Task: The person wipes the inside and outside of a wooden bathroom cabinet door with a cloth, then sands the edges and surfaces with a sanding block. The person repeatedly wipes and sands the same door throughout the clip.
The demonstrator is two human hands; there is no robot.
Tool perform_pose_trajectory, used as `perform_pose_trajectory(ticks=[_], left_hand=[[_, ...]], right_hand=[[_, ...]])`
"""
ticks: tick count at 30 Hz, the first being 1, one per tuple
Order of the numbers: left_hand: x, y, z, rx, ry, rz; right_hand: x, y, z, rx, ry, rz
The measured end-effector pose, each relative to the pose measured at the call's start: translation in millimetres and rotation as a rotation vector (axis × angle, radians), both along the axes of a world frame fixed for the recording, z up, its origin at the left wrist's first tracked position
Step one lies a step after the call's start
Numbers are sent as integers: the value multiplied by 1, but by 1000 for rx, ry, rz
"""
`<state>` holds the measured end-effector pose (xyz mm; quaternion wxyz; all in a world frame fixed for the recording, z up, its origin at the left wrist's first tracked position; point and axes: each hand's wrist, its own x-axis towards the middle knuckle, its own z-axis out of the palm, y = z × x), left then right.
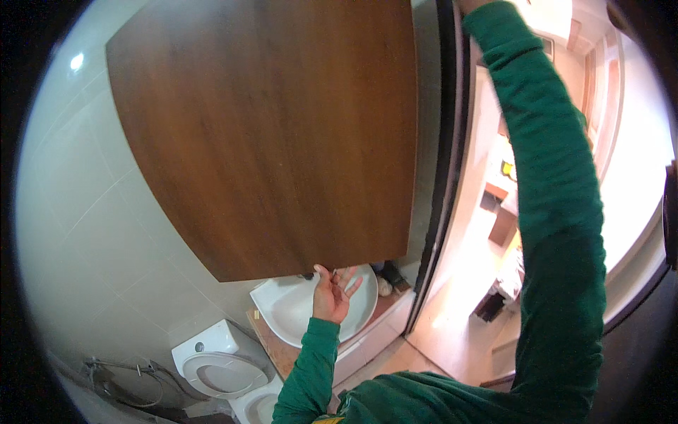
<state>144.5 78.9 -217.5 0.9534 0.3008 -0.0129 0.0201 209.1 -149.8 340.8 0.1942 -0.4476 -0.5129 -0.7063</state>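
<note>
A large brown wood-grain panel fills the upper middle, its lower edge above the sink. Palm up at that lower edge is my left hand, its fingers spread and the thumb tip right by the edge; nothing lies in the palm. Whether the fingertips touch the panel I cannot make out. My right arm reaches far up past the dark door frame. Only a sliver of my right hand shows at the top rim, next to the frame's top; its fingers are out of sight.
Below my left hand a white washbasin sits on a brown counter. A white toilet stands at lower left, near a shower hose on the tiled wall. Rightward, the doorway opens onto a bright room.
</note>
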Motion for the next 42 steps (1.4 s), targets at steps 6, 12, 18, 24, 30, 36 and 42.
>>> perform_pose_trajectory(ticks=[6,12,18,24,30,36,42], left_hand=[[-11,-8,19,11,21,-6],[-4,-17,20,-7,17,-16],[-14,1,-21,359,212,-51],[-44,-80,-50,1285,-595,193],[-92,-108,-58,1830,-782,-392],[-85,-8,-99,1516,-337,-349],[-68,43,-28,638,242,174]], right_hand=[[36,35,-187,213,248,-106],[2,15,-485,94,767,-234],[-105,-60,-693,-157,1762,-244],[-140,-44,-717,1184,2173,1039],[-110,-75,-686,1325,2023,1502],[-107,-211,-539,1063,1468,662],[-168,-232,-373,998,423,-862]])
